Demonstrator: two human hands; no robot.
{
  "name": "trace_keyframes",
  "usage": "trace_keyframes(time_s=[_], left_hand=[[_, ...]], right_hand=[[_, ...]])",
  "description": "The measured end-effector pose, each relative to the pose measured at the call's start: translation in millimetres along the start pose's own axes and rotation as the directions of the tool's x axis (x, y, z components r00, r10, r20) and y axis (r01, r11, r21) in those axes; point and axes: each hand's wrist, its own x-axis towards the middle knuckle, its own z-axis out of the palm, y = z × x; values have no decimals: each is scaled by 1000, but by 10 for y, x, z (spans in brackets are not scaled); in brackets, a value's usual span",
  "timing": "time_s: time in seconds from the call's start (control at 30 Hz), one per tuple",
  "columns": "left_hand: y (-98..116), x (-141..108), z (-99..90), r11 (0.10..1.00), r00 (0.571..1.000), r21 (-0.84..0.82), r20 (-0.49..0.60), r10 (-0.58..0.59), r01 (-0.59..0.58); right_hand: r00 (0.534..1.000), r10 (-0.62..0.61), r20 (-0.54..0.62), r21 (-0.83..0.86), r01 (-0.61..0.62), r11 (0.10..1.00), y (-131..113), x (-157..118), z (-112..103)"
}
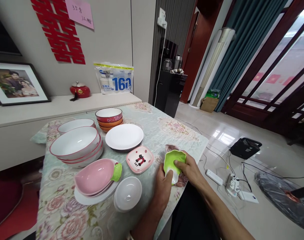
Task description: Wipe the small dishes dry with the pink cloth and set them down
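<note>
"Look at those forearms (pixel 218 206), bare from the frame's edge to the wrists!"
"Fingers (pixel 180 165) bare too! And by the left forearm, a pale band (pixel 129 236), just a sliver at the bottom, too little to identify."
"Below, dark cloth (pixel 192 210) covers the lap, near black!"
"Plain-looking stuff, shadowy in its folds!"

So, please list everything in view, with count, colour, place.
Leaf dish: one, green, held
Cat dish: one, pink, table centre
Plates: stack, white, table centre
Small bowls: stack, white, table front
Pink bowls: stack, pink, on white plate
Large bowls: several, white, table left
Red bowl: one, red, on orange bowls
Tablecloth: one, pale green, table
Lidded pot: one, red, cabinet
Bag: one, clear, cabinet
Picture frame: one, black, cabinet
Paper cutting: one, red, wall
Note: one, pink, wall
Curtain: one, teal, right
Tall unit: one, white, right
Devices: several, mixed, floor
Hands: two, bare, on leaf dish
</note>
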Motion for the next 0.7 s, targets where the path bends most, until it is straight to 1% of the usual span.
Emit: trace_keyframes(time_s=[0.07, 0.13, 0.23, 0.3, 0.33, 0.37, 0.43, 0.47, 0.5, 0.53, 0.57, 0.63, 0.67, 0.7], left_hand=[[-41, 15, -6, 995, 1000, 99, -7, 20, -19], [-71, 36, -16, 989, 1000, 146, -16, 24, -22], [-91, 68, -33, 996, 999, 94, -33, 14, -11], [-79, 73, -34, 1000, 999, 11, -47, -2, 2], [-62, 69, -28, 999, 999, -30, -52, -14, 12], [-37, 59, -18, 998, 998, -66, -54, -26, 23], [29, 29, 12, 991, 998, -132, -52, -44, 37], [65, 13, 29, 986, 998, -162, -43, -50, 42], [97, -1, 43, 980, 998, -192, -30, -55, 48], [124, -12, 54, 974, 998, -219, -19, -61, 56], [143, -19, 59, 968, 998, -242, -12, -68, 63], [159, -22, 53, 960, 997, -270, -13, -77, 71], [158, -21, 43, 958, 996, -278, -17, -82, 74], [152, -18, 31, 955, 996, -285, -17, -90, 81]], right_hand=[[999, -31, 35, -211, 38, 977, -71, 59, -92], [999, -41, 31, -406, 50, 912, -108, 77, -115], [999, -32, 8, -617, 30, 786, -100, 49, -88], [1000, -29, 9, -677, 28, 736, -83, 22, -102], [999, -45, 0, -679, 33, 734, -83, 10, -126], [997, -69, -18, -662, 40, 748, -91, -2, -160], [994, -99, -52, -587, 50, 808, -136, -37, -228], [994, -101, -43, -545, 61, 836, -170, -64, -250], [995, -103, -3, -519, 87, 850, -206, -100, -257], [991, -117, 70, -517, 136, 845, -239, -145, -246], [976, -142, 164, -536, 209, 818, -262, -197, -219], [922, -190, 337, -611, 368, 701, -259, -307, -130], [900, -200, 388, -655, 422, 627, -230, -358, -79], [887, -206, 413, -698, 454, 554, -186, -402, -31]])
